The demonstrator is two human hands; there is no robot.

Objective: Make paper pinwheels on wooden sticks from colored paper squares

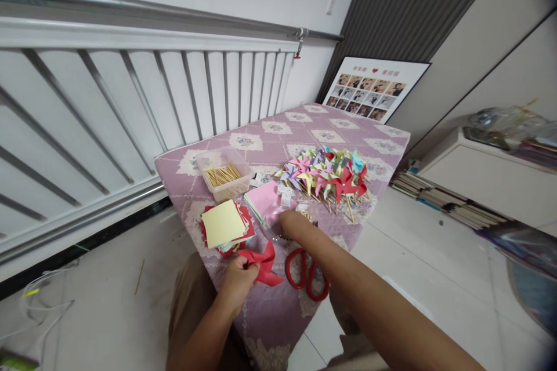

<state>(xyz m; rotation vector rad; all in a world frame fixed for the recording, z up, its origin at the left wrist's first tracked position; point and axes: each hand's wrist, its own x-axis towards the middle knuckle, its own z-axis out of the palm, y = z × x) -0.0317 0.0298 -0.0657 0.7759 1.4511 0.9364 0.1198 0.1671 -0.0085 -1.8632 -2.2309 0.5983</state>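
My left hand (241, 282) pinches a folded red paper pinwheel (263, 264) close to the table's near edge. Beyond it, my right hand (290, 222) reaches down by a clear plastic container or bag (271, 231) with tiny shiny bits near it; its fingers are hidden. Close to that wrist lie red-handled scissors (307, 276), partly under the forearm. A stack of square paper sheets (224, 224), cream on top, sits beyond my left hand. Pink sheets (262, 198) lie just beyond the clear plastic.
A plastic box (226, 177) of thin wooden sticks stands at the table's left. Several finished pinwheels (328, 177) are heaped at the right. The purple patterned tablecloth (278, 324) covers the table, with a white radiator (174, 93) behind and a photo board (378, 90) leaning at the far end.
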